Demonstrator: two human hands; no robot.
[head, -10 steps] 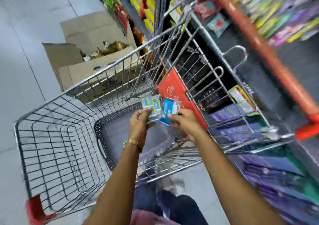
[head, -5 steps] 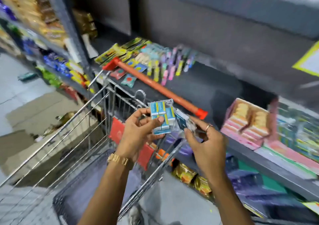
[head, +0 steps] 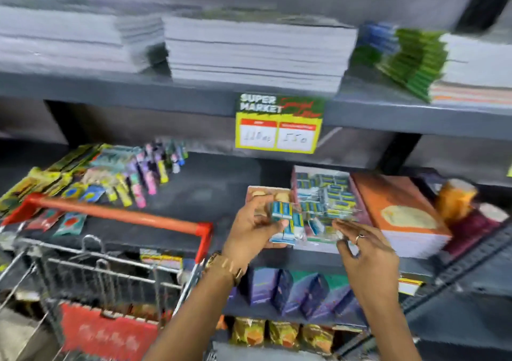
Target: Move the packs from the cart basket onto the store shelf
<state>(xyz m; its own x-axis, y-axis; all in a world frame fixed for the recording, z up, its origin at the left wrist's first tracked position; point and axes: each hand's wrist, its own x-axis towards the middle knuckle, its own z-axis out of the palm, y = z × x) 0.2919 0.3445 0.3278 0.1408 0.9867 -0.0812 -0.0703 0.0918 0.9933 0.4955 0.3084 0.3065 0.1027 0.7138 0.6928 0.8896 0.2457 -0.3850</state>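
Note:
My left hand grips a clear-wrapped pack of small blue and white boxes, held just above the front of the dark middle shelf. My right hand is beside it to the right, fingers spread, with nothing clearly in it. Just behind both hands lies a pile of similar blue packs on a pink box. The wire cart with its orange handle stands at the lower left; its basket is mostly out of view.
An orange box sits right of the pile. Colourful pens and sachets lie on the shelf's left part. Paper stacks fill the upper shelf above a yellow price tag. Purple boxes and snack bags sit lower.
My view has swung from the cart basket up to the shelf. Both hands carried the blue pack up and right to the pile; my right hand has come off it and spread.

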